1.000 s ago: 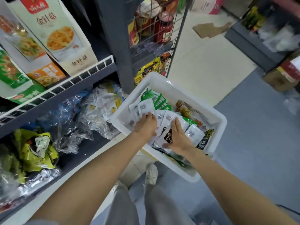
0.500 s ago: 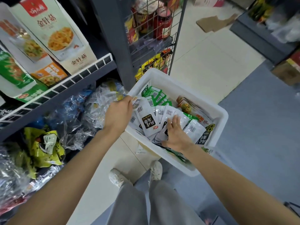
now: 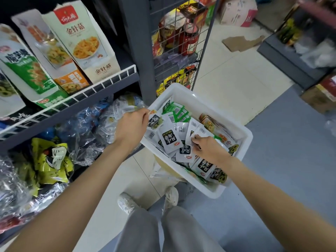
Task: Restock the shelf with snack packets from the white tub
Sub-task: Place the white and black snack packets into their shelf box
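- The white tub (image 3: 241, 135) sits at four o'clock of the lower shelf (image 3: 54, 128), still heaped with snack packets (image 3: 170, 140).
- The left hand (image 3: 131, 127) has lifted a pinched packet (image 3: 154, 120) to the tub's nine o'clock rim, ready for shelving.
- The right hand (image 3: 209, 149), formerly flat, now pinches another packet (image 3: 199, 131).

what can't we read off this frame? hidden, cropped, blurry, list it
- Left hand: fingertips curl out of sight over a packet at the tub rim, so the grip is not fully visible.
- Right hand: covers the packets beneath it.
- Lower tub layers: buried under the top packets.
- Shelf: cut off by the left edge.
- Top right rack: motion blurred, goods unreadable.
- Jars: labels behind the wire grid.
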The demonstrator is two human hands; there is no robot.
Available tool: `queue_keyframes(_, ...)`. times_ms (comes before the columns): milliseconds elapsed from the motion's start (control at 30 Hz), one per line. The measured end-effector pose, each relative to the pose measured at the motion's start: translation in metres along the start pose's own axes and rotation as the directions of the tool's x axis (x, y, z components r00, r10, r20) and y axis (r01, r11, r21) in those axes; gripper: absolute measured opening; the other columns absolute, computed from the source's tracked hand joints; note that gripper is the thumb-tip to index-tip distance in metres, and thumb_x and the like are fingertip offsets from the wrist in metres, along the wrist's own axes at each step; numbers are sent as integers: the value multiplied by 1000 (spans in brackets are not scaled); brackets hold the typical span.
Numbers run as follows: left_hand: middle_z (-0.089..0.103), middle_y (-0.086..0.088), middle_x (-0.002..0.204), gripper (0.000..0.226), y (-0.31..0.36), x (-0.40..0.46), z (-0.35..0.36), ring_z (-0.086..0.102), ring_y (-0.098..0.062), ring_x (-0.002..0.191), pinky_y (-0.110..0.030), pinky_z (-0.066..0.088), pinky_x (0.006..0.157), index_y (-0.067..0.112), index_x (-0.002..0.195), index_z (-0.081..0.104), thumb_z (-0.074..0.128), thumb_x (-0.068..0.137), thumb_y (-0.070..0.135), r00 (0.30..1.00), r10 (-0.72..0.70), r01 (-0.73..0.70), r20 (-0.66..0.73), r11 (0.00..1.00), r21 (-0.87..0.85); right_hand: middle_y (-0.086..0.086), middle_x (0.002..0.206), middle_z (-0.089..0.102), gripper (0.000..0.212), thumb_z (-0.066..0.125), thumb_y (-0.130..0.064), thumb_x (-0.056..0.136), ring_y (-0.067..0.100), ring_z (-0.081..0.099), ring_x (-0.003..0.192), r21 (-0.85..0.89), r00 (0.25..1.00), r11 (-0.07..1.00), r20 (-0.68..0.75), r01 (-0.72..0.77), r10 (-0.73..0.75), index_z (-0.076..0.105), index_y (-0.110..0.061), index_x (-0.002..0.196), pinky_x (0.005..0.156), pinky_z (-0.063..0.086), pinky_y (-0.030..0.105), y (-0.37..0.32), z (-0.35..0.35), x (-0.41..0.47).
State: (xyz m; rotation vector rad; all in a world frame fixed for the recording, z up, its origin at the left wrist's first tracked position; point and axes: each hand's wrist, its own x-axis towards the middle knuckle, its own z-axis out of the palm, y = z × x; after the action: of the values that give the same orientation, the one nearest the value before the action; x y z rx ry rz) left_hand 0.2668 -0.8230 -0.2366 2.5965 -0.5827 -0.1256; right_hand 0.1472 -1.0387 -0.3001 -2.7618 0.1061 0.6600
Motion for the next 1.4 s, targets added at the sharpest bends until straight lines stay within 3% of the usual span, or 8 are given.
queue_keyframes(133, 69, -9, 86, 25, 4, -1, -6, 62, -30, 74, -39, 52, 63, 17, 110, 64, 42, 99, 23, 1000, 8, -7, 13, 1000, -6, 16, 100, 70, 29, 42, -10, 96, 20, 55, 54, 179, 988, 984, -150, -2, 29, 64, -3, 114, 56, 51, 26, -7, -14, 1)
queue_keyframes(200, 69, -9, 87, 26, 4, 0, -10, 62, -29, 75, -37, 51, 64, 17, 112, 64, 41, 100, 23, 1000, 5, -5, 25, 1000, -12, 21, 76, 67, 24, 44, -5, 94, 13, 37, 41, 282, 966, 959, -244, -10, 82, 67, 4, 94, 41, 35, 21, -13, -23, 2)
queue_keyframes(300, 70, -10, 90, 27, 3, 1, -22, 62, -30, 79, -35, 48, 65, 18, 113, 63, 40, 100, 23, 1000, 1, -1, 0, 1000, -6, 18, 65, 62, 23, 46, -6, 93, 19, 42, 44, 328, 901, 944, -420, 34, 113, 62, 5, 82, 45, 35, 28, -31, -45, 6)
queue_keyframes(467, 69, -10, 99, 25, -14, 5, -61, 62, -32, 89, -41, 51, 74, 13, 108, 64, 42, 99, 19, 990, -11, 0, -139, 997, -73, 14, 87, 71, 20, 50, -12, 95, 32, 64, 73, 392, 844, 892, -536, 226, 22, 69, -6, 101, 70, 48, 38, -82, -100, 13)
queue_keyframes(567, 67, -13, 105, 25, -35, 5, -100, 63, -33, 91, -45, 53, 75, 8, 112, 64, 45, 99, 16, 966, -19, 5, -259, 998, -56, 10, 94, 71, 21, 51, -13, 95, 24, 64, 83, 321, 819, 888, -564, 330, -100, 69, -8, 105, 73, 47, 30, -122, -129, 23)
queue_keyframes(733, 67, -16, 111, 23, -79, -9, -178, 65, -32, 95, -46, 53, 84, 4, 113, 65, 48, 97, 7, 890, -19, 20, -455, 1000, -5, 8, 90, 72, 18, 54, -15, 94, 26, 65, 79, 236, 714, 829, -655, 507, -250, 69, -9, 102, 67, 51, 43, -203, -172, 42)
queue_keyframes(967, 67, -18, 93, 18, -158, -13, -279, 63, -36, 83, -43, 51, 73, 4, 102, 67, 50, 94, 3, 806, -52, 141, -589, 984, 105, 4, 91, 70, 17, 51, -18, 96, 23, 63, 80, 193, 637, 767, -694, 612, -334, 66, -13, 102, 71, 50, 43, -315, -203, 74)
queue_keyframes(1400, 63, -5, 111, 46, -245, 46, -286, 62, -28, 98, -38, 52, 81, 24, 117, 62, 46, 87, -7, 966, -136, 199, -222, 935, 295, -2, 81, 64, 15, 48, -17, 97, 12, 57, 72, 218, 656, 775, -689, 593, -308, 63, -14, 96, 59, 39, 20, -395, -202, 117)
